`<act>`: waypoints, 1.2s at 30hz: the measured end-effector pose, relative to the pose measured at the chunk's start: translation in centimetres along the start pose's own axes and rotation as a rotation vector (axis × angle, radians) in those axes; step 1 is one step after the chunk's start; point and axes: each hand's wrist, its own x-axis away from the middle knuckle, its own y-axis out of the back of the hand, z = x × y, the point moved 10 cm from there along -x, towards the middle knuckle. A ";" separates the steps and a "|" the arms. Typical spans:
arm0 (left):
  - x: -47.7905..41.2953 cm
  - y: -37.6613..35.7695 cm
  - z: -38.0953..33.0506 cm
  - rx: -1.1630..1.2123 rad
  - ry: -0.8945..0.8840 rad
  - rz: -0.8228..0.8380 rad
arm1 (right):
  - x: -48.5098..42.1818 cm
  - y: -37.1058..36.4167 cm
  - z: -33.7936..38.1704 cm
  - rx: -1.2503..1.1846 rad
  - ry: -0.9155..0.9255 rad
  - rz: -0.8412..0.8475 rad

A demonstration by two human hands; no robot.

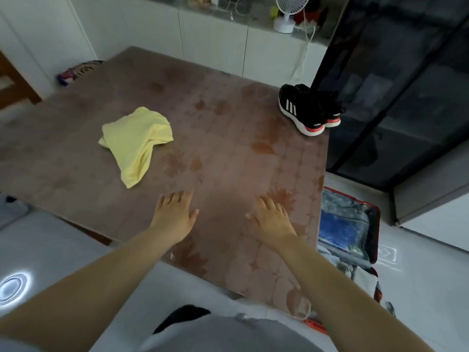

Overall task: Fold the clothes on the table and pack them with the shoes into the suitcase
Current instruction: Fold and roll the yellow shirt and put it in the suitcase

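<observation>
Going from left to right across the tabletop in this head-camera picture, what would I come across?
Yellow garment → left hand → right hand → black shoes.

Light: dim, flat, indoor.
Shadow: soft dark patch on the table (224,209), between left fingers (177,197) and right fingers (267,204).
Glare: bright ring on the floor (14,287), far left of the fingers, nearer the camera.
Focus: soft throughout.
Edges: wide-angle bending.

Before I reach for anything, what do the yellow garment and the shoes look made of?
Yellow garment: soft, matte fabric, probably cotton knit; it lies crumpled in limp folds. Shoes: matte black uppers, textile or synthetic, unclear which; white stripes; pale, rubbery-looking soles with red heel patches.
</observation>
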 end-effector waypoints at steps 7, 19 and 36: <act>-5.1 1.7 8.1 -0.058 0.200 -0.077 | -3.0 -1.3 1.9 -0.045 -0.006 0.007; -13.2 4.5 12.6 0.291 0.095 -0.100 | -6.8 -1.1 4.5 -0.294 -0.142 -0.067; -8.1 9.3 -15.2 0.931 -0.454 0.142 | 1.0 8.2 -7.3 -0.810 -0.241 -0.395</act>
